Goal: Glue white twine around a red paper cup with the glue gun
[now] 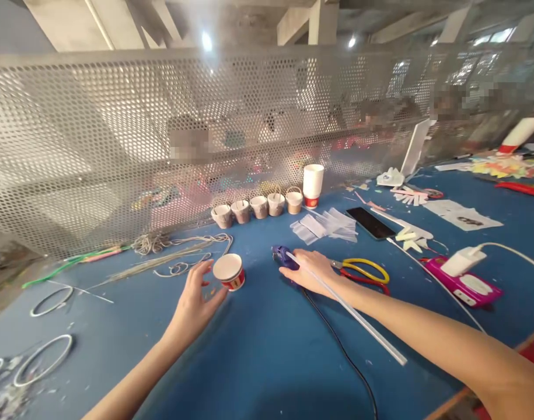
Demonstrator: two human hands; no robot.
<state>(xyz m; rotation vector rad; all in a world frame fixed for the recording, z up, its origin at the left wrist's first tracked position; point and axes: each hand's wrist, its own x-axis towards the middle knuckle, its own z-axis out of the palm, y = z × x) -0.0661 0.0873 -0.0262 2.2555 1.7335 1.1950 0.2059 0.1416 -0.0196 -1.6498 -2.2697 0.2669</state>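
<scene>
The head camera has your two hands apart over the blue tabletop [258, 356]. Your left hand [196, 300] is open, its fingers and thumb curved in a loose C at the left side of the red-and-white paper cup [229, 272]. The thumb reaches along the cup's lower near side and the fingertips stand by its rim; you have no full grip on it, and whether any fingertip touches it you cannot tell. The cup stands upright on the tabletop, between your hands.

Your right hand [313, 269] is palm down and closed around the dark blue glue gun [285, 255], thumb on the near side, with the body mostly hidden under your palm. A long translucent glue stick [363, 321] slants from the gun across your wrist towards you, and a black cord [337, 338] runs from beneath your hand to the near edge of the view.

Just right of that hand lie scissors [365, 271] with yellow and red handles. Beyond your hands, a row of five small cups [258, 207], some with looped handles, stands along the perforated metal screen [118, 146], beside a stack of white cups [313, 182]. Translucent strips [323, 224] lie in front of that stack, with a black smartphone [370, 223] to their right.
</scene>
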